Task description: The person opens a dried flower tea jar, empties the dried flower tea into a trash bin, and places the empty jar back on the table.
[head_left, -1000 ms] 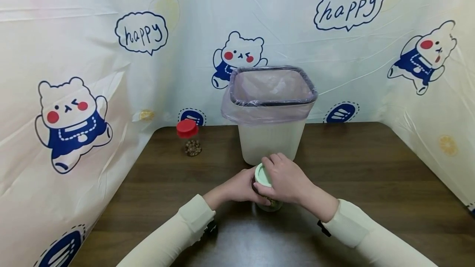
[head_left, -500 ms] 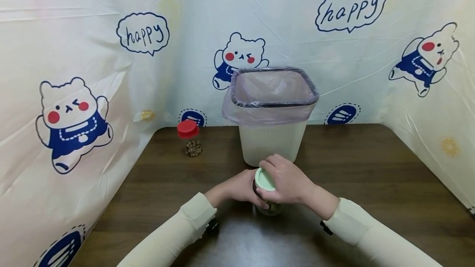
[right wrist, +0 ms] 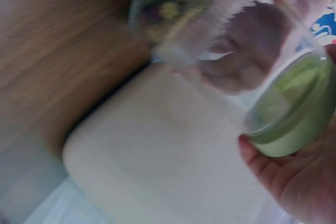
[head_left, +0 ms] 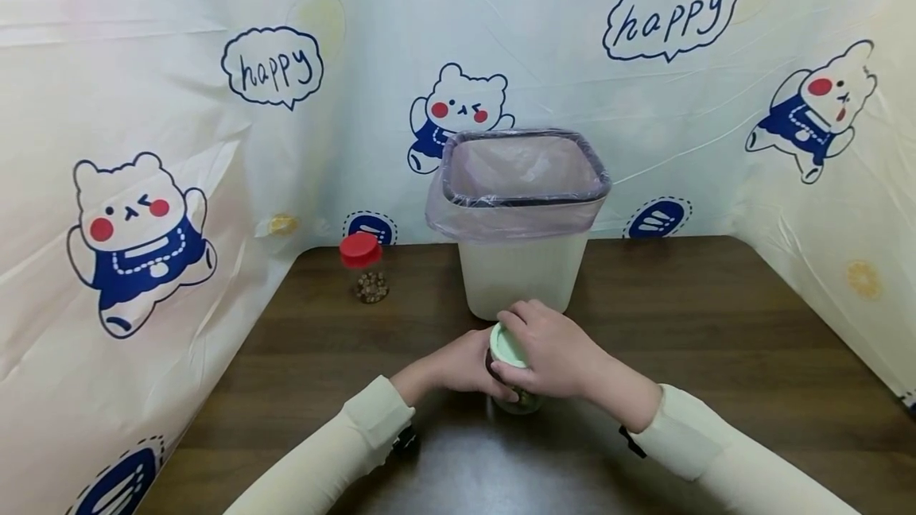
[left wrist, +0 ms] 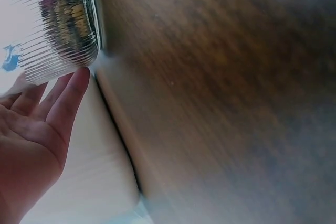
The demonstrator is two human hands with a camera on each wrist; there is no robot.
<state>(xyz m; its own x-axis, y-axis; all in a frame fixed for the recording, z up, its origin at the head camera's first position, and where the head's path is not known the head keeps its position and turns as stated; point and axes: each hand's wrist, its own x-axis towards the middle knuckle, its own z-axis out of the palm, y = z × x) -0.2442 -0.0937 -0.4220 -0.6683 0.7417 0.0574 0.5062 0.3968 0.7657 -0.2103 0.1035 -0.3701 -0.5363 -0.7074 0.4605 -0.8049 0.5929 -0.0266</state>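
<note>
A clear ribbed jar (left wrist: 65, 19) stands upright on the table in front of the bin, with dried bits in green, yellow and purple at its bottom. My left hand (head_left: 461, 361) grips its side from the left, and the left wrist view shows those fingers (left wrist: 68, 98) along the ribbed wall. Over the mouth sits a pale green lid (head_left: 506, 346). My right hand (head_left: 558, 350) holds this lid, thumb on the near edge and fingers over the far side. From the right wrist, the lid (right wrist: 294, 111) appears at the jar's top, its far edge hidden by the palm.
A white bin (head_left: 522, 276) lined with a translucent purplish bag stands right behind the jar. At the back left is another clear jar with a red lid (head_left: 361, 249) and brown bits inside. The brown wooden table (head_left: 716, 340) meets a printed curtain (head_left: 372, 46) behind.
Both hands keep the same hold on jar and lid. The right hand, lid and jar have shifted very slightly toward me.
</note>
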